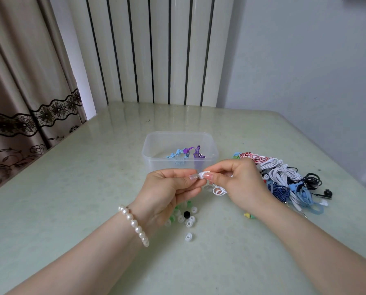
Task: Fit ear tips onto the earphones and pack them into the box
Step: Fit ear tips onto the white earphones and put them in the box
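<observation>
My right hand (239, 179) pinches a white earbud (203, 173) between thumb and forefinger, and its white cable (218, 190) loops down below the hand. My left hand (169, 188) pinches a small translucent ear tip (195, 176) against the earbud's end. Both hands hover just in front of the clear plastic box (154, 143). Inside the box lie a light blue earphone set (176, 156) and a purple one (195, 152). Loose ear tips (188, 220), white, green and one black, are scattered on the table under my left hand.
A tangled pile of earphones (284, 177) in white, red-striped, blue and black lies right of my right hand. A green-yellow piece (249, 215) sits near my right wrist. The pale green table (92, 177) meets a radiator at the back and a curtain at the left.
</observation>
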A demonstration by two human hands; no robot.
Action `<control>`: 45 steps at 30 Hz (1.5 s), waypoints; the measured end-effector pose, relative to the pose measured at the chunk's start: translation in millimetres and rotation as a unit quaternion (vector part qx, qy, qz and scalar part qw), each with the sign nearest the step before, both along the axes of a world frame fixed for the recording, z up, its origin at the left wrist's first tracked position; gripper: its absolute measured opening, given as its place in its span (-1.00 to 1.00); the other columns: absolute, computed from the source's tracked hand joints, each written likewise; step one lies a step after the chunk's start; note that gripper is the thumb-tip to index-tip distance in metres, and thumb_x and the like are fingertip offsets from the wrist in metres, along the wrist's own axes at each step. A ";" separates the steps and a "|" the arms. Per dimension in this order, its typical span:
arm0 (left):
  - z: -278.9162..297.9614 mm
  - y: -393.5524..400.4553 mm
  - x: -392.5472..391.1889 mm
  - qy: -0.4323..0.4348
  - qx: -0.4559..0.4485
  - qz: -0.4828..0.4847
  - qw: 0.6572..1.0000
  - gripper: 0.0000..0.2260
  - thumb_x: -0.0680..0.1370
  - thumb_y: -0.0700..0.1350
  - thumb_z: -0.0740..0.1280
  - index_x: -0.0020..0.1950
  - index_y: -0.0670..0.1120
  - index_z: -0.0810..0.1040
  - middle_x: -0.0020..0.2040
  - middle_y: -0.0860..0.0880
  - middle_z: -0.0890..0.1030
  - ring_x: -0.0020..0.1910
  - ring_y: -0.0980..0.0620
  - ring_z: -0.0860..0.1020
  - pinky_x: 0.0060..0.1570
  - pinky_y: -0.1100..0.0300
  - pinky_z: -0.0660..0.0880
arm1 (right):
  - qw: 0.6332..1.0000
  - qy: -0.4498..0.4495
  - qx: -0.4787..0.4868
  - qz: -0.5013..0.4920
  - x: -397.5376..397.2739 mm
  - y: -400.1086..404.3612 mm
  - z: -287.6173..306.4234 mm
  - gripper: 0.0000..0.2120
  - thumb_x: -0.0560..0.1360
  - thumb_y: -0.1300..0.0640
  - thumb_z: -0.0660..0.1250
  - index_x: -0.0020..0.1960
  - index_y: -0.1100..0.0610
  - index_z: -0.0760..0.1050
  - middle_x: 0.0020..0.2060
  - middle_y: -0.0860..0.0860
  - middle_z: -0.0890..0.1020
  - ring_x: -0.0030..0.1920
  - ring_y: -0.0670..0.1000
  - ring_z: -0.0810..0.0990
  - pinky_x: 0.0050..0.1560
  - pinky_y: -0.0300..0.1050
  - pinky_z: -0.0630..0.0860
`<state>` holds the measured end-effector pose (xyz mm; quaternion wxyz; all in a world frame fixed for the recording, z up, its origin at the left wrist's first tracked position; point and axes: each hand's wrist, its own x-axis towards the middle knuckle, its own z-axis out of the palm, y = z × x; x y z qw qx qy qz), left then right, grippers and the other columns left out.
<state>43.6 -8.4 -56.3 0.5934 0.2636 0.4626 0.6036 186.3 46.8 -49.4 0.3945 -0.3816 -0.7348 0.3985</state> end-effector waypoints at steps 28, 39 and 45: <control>8.5 1.3 -13.2 0.013 -0.004 -0.095 0.995 -0.84 0.48 -0.42 0.21 -0.08 -0.29 0.57 -0.26 -0.15 0.65 -0.29 0.02 0.65 -0.20 0.21 0.60 | 0.963 0.114 -0.243 0.037 6.5 2.8 7.1 -0.86 0.50 0.29 0.25 -0.08 0.09 0.52 -0.38 0.04 0.62 -0.44 -0.01 0.59 -0.48 -0.25 0.40; 3.4 1.2 -10.8 0.059 -0.004 -0.074 0.996 -0.95 0.43 -0.33 0.33 -0.17 -0.23 0.48 -0.35 -0.12 0.65 -0.39 0.05 0.64 -0.36 0.27 0.59 | 0.990 0.045 -0.113 0.067 -2.9 -6.3 2.3 -0.86 0.29 0.28 0.47 -0.17 0.12 0.64 -0.34 -0.09 0.68 -0.27 -0.17 0.62 -0.19 -0.38 0.52; 0.2 3.7 -13.3 0.319 0.049 -0.048 0.945 -0.97 0.38 -0.20 0.45 -0.25 -0.12 0.62 -0.36 0.06 0.61 -0.36 0.14 0.52 -0.34 0.35 0.46 | 0.993 0.050 -0.106 0.007 2.5 1.6 5.2 -0.89 0.34 0.28 0.44 -0.23 0.09 0.63 -0.44 -0.14 0.64 -0.37 -0.23 0.56 -0.28 -0.44 0.45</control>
